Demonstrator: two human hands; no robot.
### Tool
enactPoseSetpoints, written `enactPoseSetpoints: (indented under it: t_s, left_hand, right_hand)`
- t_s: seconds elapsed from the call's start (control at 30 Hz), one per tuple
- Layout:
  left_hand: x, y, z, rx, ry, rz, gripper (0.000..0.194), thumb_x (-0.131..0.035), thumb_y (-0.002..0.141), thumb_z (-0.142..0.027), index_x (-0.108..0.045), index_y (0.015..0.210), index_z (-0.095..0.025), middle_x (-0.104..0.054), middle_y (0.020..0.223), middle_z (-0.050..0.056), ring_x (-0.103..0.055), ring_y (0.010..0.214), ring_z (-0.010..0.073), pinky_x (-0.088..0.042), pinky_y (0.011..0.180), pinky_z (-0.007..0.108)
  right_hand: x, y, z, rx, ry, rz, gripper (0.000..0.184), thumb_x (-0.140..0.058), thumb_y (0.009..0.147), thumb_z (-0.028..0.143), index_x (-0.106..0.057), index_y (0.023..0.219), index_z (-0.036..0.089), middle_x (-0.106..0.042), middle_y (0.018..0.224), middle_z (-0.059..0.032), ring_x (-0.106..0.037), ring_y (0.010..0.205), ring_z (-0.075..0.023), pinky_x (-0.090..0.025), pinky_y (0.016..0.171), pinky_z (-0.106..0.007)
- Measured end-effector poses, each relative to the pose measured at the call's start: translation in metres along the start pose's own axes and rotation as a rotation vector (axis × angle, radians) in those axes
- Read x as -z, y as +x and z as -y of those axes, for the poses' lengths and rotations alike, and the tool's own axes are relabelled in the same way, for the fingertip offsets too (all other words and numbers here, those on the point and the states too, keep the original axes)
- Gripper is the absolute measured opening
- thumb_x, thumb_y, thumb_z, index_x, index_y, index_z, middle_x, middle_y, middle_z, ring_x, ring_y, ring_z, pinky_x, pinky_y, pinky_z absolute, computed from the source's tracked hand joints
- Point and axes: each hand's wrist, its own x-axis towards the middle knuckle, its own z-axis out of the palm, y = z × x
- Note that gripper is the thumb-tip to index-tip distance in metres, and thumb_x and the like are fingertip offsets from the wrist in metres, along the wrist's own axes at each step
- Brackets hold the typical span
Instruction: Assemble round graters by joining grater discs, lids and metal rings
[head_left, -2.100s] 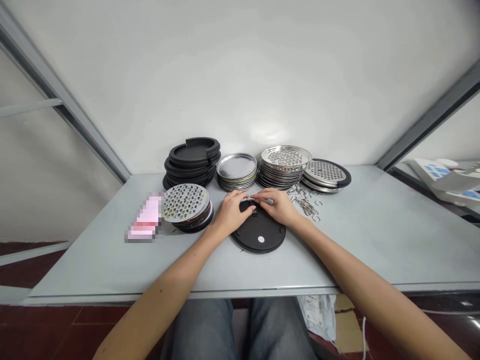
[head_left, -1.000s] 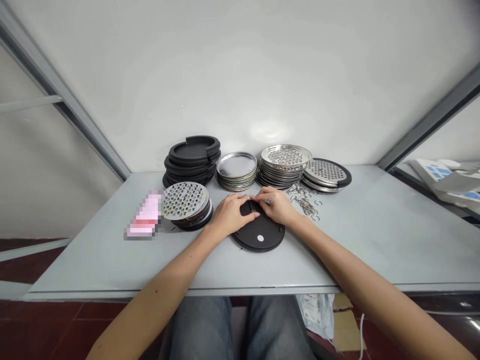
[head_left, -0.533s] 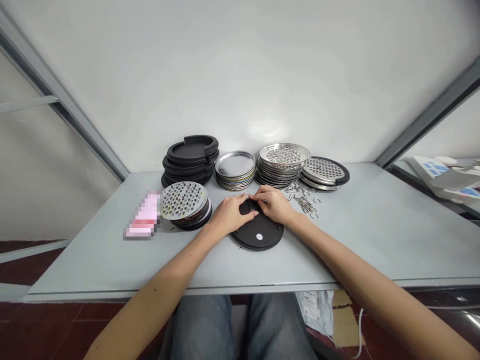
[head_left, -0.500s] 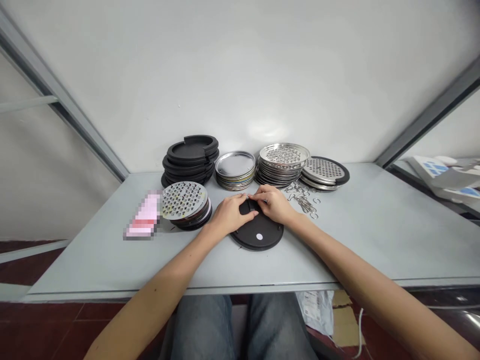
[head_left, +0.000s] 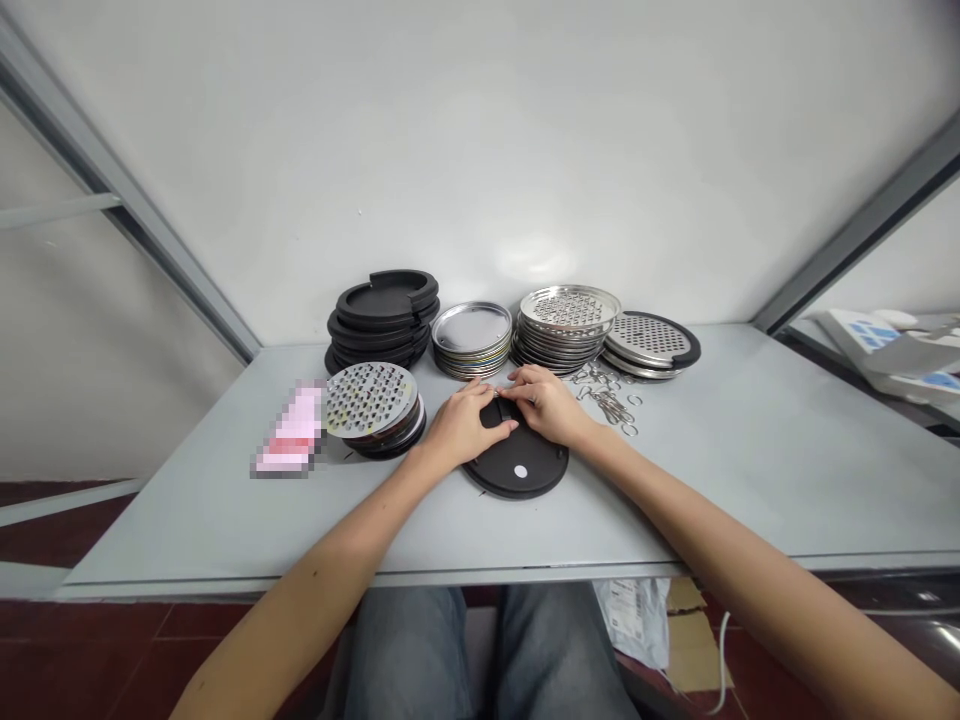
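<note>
A black round disc [head_left: 517, 468] with a small white dot lies on the table in front of me. My left hand [head_left: 466, 422] grips its far left side, thumb lying across the top surface and fingers at the rim. My right hand [head_left: 546, 405] is closed at the far edge, fingertips pinched near a raised black tab. The fingertips of both hands almost meet there; any small piece between them is too tiny to make out. To the right of my right hand lie loose metal rings and clips [head_left: 611, 405].
Behind stand stacks of black rings [head_left: 382, 330], round metal plates [head_left: 472, 345] and perforated metal graters [head_left: 566, 325]. More grater discs [head_left: 371, 400] are piled at left beside a blurred pink item [head_left: 289, 435]. A black-rimmed grater [head_left: 652, 340] tops a low stack at right.
Both hands stay at the disc's far edge with barely any finger movement. The whole view has shifted very slightly.
</note>
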Motion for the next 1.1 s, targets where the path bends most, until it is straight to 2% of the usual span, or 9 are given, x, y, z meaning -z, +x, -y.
enactPoseSetpoints:
  t_s: [0.17,0.47,0.6,0.83,1.1]
  left_hand:
    - [0.0008,0.0003,-0.0014,0.017,-0.003,-0.004,0.043,-0.068,0.076,-0.039,-0.064,0.112,-0.016,-0.063,0.122,0.011,-0.058,0.115,0.0261,-0.046,0.1,0.037]
    - [0.0008,0.0016,-0.002,0.029,0.005,-0.002,0.044,-0.068,0.075,-0.039,-0.064,0.112,-0.016,-0.065,0.119,0.01,-0.06,0.111,0.0262,-0.048,0.097,0.036]
    - [0.0015,0.0021,-0.0018,0.021,0.01,0.016,0.042,-0.066,0.076,-0.039,-0.065,0.111,-0.016,-0.065,0.12,0.009,-0.061,0.109,0.0258,-0.048,0.095,0.035]
    - [-0.003,0.0022,0.0025,0.085,-0.016,0.032,0.054,-0.068,0.074,-0.043,-0.062,0.119,-0.014,-0.062,0.124,0.014,-0.05,0.124,0.0301,-0.044,0.102,0.04]
    - [-0.0041,0.0024,0.0036,0.054,-0.087,0.008,0.05,-0.07,0.074,-0.039,-0.063,0.117,-0.015,-0.062,0.123,0.013,-0.056,0.119,0.0279,-0.044,0.102,0.04]
  right_hand:
    - [-0.0011,-0.0014,0.0018,-0.069,-0.026,0.047,0.029,-0.049,0.086,0.011,-0.075,0.095,0.018,-0.063,0.078,-0.0092,-0.056,0.077,-0.0202,-0.047,0.071,-0.033]
    - [-0.0016,-0.0017,0.0017,-0.086,0.012,0.064,0.03,-0.049,0.085,0.01,-0.075,0.097,0.019,-0.06,0.075,-0.0071,-0.056,0.072,-0.0174,-0.046,0.067,-0.029]
    - [-0.0016,-0.0023,0.003,-0.112,0.038,0.056,0.036,-0.047,0.08,0.004,-0.074,0.1,0.018,-0.06,0.077,-0.0071,-0.056,0.07,-0.0167,-0.046,0.065,-0.027]
    - [-0.0013,-0.0022,0.0045,-0.129,0.007,0.05,0.038,-0.047,0.078,0.002,-0.074,0.101,0.018,-0.057,0.075,-0.0062,-0.055,0.069,-0.0167,-0.046,0.064,-0.027]
    - [-0.0014,-0.0026,0.005,-0.134,-0.003,0.036,0.039,-0.046,0.077,0.002,-0.074,0.101,0.017,-0.06,0.076,-0.0068,-0.058,0.07,-0.0171,-0.048,0.065,-0.028]
